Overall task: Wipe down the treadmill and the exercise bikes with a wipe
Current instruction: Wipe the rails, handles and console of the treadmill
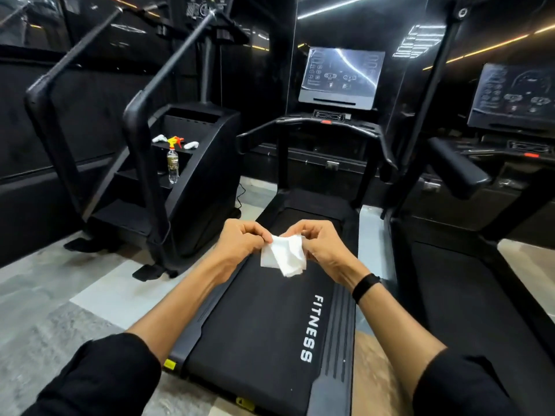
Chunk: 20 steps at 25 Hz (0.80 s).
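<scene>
A white wipe hangs between my two hands above the belt of a black treadmill marked FITNESS. My left hand pinches the wipe's upper left corner. My right hand pinches its upper right edge. The wipe is partly folded and droops down. The treadmill's console screen and its handrails stand ahead of me. No exercise bike is in view.
A black stair climber stands at the left, with a spray bottle and two white objects on its steps. A second treadmill lies at the right with its own console. Grey floor shows at the lower left.
</scene>
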{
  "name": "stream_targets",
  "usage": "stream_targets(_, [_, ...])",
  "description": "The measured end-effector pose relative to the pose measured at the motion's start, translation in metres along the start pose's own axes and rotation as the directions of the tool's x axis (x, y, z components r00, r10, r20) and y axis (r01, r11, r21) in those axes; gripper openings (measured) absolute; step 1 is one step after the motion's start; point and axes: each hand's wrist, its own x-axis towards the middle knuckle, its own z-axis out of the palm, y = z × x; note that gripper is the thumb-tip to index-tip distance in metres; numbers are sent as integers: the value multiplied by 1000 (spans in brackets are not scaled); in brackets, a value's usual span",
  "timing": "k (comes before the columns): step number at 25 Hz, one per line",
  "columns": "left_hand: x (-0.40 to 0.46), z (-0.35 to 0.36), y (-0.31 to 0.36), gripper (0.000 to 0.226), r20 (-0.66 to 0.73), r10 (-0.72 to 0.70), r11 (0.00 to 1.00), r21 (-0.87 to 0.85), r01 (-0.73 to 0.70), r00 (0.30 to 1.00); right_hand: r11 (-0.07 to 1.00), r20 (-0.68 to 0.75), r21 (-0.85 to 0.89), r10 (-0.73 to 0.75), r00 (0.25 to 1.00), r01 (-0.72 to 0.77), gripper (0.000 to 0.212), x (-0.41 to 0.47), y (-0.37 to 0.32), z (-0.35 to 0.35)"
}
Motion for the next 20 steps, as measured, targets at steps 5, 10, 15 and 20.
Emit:
stream_targets(5, [135,-4,-52,20,-50,-49,998,-44,47,998,1000,-59,20,4,998,-2,26,128,75,-14])
stream_targets(10, [336,7,-86,18,12,-113,989,-95,114,994,1000,-89,-3,5,996,-6,36,309,128,-74])
stream_targets(15, [516,21,-59,20,-15,-151,986,-68,149,988,915,6,350,212,977,-201,32,472,120,-149])
stream_targets(20, [602,-7,6,17,-23,-129,990,53,130,991,969,123,36,238,963,-244,26,573,64,-169])
